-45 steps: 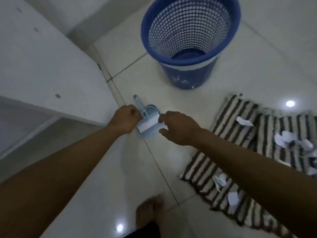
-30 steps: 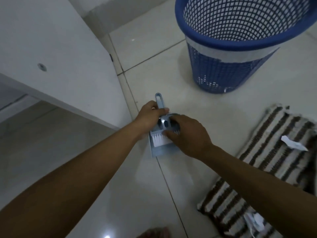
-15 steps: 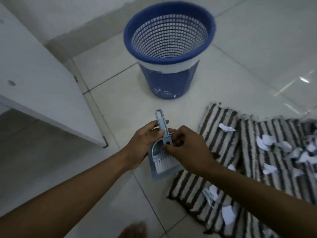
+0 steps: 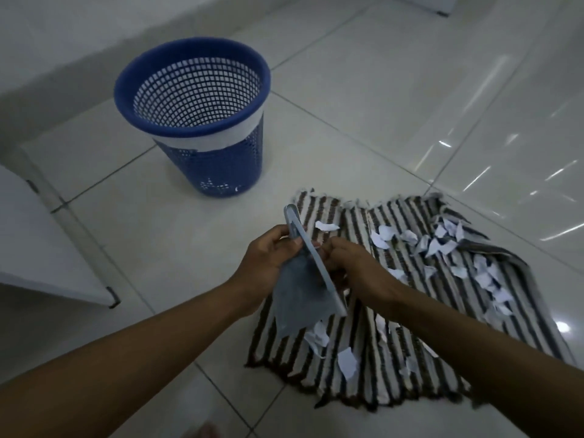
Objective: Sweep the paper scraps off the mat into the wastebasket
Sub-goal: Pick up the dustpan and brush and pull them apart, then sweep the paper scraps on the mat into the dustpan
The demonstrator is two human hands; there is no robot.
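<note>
A brown-and-white striped mat (image 4: 395,368) lies on the tiled floor, strewn with several white paper scraps (image 4: 437,246). A blue mesh wastebasket (image 4: 196,121) stands upright to its far left. Over the mat's left edge I hold a small grey-blue dustpan (image 4: 297,295), turned on edge so its underside faces me. My left hand (image 4: 268,260) grips its handle. My right hand (image 4: 350,263) is closed on the brush part on the pan's far side, mostly hidden by the pan.
A white cabinet (image 4: 34,248) stands at the left, its corner near my left forearm. A raised white step runs behind the wastebasket. Glossy white tiles surround the mat.
I have lifted the dustpan set off the floor and carried it right, over the mat's left edge. The pan has turned on edge, and the view has swung toward the mat.
</note>
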